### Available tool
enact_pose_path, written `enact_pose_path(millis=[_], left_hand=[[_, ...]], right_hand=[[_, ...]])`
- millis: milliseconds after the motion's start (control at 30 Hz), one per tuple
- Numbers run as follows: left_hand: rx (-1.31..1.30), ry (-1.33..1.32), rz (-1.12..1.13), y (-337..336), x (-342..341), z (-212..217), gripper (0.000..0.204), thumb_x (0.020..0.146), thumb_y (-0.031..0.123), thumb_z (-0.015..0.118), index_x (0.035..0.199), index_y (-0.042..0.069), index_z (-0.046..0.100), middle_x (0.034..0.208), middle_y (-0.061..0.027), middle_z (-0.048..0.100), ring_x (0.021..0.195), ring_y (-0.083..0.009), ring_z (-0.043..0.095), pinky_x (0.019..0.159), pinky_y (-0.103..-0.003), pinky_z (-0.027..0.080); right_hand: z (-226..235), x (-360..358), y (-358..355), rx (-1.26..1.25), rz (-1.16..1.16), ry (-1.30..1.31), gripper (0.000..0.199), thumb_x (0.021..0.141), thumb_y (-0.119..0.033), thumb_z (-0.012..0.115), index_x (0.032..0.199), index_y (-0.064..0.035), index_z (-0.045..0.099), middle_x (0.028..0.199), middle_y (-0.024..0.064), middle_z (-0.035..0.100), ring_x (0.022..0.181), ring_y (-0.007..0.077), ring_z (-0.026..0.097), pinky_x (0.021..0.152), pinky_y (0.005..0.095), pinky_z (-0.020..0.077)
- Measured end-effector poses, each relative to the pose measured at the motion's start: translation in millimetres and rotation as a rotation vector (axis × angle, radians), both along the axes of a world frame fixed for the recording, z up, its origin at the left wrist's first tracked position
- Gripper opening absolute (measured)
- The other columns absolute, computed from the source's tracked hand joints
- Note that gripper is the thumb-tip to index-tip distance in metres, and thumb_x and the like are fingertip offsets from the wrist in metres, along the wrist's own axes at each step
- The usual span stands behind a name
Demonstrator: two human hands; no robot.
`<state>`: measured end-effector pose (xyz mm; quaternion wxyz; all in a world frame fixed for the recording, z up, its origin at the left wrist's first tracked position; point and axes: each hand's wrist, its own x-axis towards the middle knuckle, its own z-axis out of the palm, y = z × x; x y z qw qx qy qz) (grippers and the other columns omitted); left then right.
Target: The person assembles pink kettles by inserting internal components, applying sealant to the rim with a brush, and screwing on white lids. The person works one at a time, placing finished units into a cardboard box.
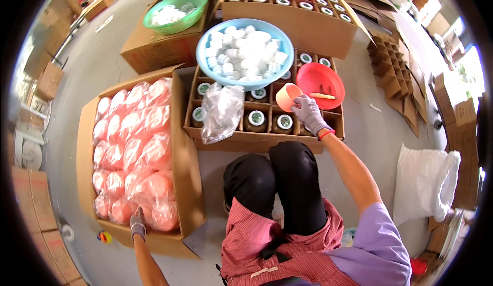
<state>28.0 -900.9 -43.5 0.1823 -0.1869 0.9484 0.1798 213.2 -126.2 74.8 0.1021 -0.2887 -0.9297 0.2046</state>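
Observation:
My gloved right hand (308, 112) is closed on the rim of a peach-coloured plastic cup (286, 97), which is tilted above the partitioned carton (246, 137) of lidded jars. Next to it, a red bowl (308, 83) with small slim items in it rests on the jars. To the left lies an open carton (86, 147) packed with pink, rounded, cup-like items (134, 150) in clear plastic wrapping. My gloved left hand (137, 224) is at this carton's near end, touching the wrapping with a finger stretched forward; its other fingers are partly hidden.
A blue basin (203, 62) full of small white caps sits on the jar carton, near a crumpled clear plastic bag (222, 112). Behind stand a green basin (154, 20) and another jar carton (292, 24). Cardboard dividers (387, 65) and a white sack (423, 183) are at right.

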Motion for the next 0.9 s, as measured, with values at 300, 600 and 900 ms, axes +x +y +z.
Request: enact_pose_path(millis=[300,600,900], left_hand=[[-0.131,0.161,-0.122,-21,-2,134,0.075,0.085,0.065,0.058,0.084,-0.01,0.066,0.061,-0.023,0.061,0.051,-0.0319,0.057,0.053,-0.048,0.045],[-0.017,0.796,-0.237,23,34,314,0.055,0.097,0.038,0.052,0.13,-0.005,0.051,0.127,-0.0191,0.058,0.113,-0.0281,0.058,0.097,-0.039,0.045],[0.124,0.895,-0.837,257,71,352,0.042,0.095,0.023,0.054,0.128,-0.003,0.048,0.126,-0.0154,0.055,0.113,-0.0251,0.055,0.095,-0.04,0.045]], right_hand=[[-7,14,113,0.281,-0.226,-0.15,0.019,0.084,-0.027,0.063,0.097,-0.0158,0.072,0.111,0.012,0.064,0.105,0.037,0.058,0.087,0.0494,0.0493],[-26,17,99,0.361,-0.033,0.011,0.025,0.082,-0.02,0.065,0.106,-0.013,0.066,0.111,0.0114,0.061,0.103,0.0338,0.057,0.09,0.0456,0.0473],[-56,53,129,0.093,-0.186,0.031,0.026,0.086,-0.019,0.058,0.108,-0.0066,0.064,0.097,0.0191,0.066,0.093,0.0368,0.063,0.085,0.0448,0.0505]])
